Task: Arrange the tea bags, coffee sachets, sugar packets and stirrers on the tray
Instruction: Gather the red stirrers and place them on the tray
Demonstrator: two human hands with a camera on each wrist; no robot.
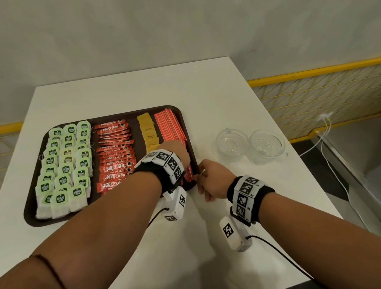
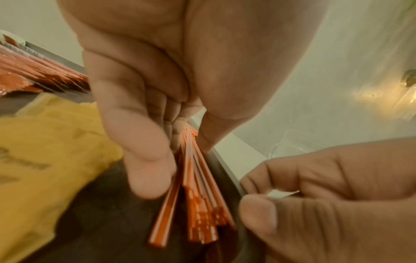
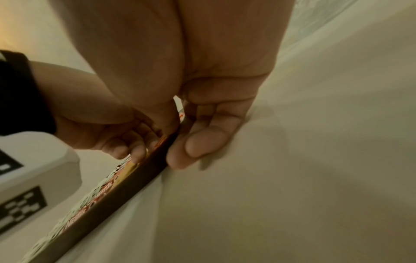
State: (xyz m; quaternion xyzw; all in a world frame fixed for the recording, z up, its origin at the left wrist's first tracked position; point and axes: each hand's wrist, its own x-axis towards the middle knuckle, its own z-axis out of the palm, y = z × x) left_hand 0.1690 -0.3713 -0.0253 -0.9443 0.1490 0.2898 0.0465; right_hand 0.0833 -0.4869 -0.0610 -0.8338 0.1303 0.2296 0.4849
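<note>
on the white counter [image 1: 216,106] sits a dark brown tray [image 1: 29,213], filled from left to right with rows of green-tagged tea bags [image 1: 65,166], red coffee sachets [image 1: 114,152], yellow sugar packets [image 1: 148,130] and a bundle of orange-and-white stirrers [image 1: 171,125] along its right side. the left hand [image 1: 176,152] reaches over the near right part of the tray, fingers [image 2: 148,170] bent down and thumb opposite, closed around the near ends of the stirrers. just beside it, the right hand [image 1: 210,182] rests at the tray's near right corner, fingers loosely curled with the fingertips [image 3: 180,160] touching the rim and the counter, gripping nothing that shows. further right stand two clear glass bowls [image 1: 250,144], well apart from the tray.
</note>
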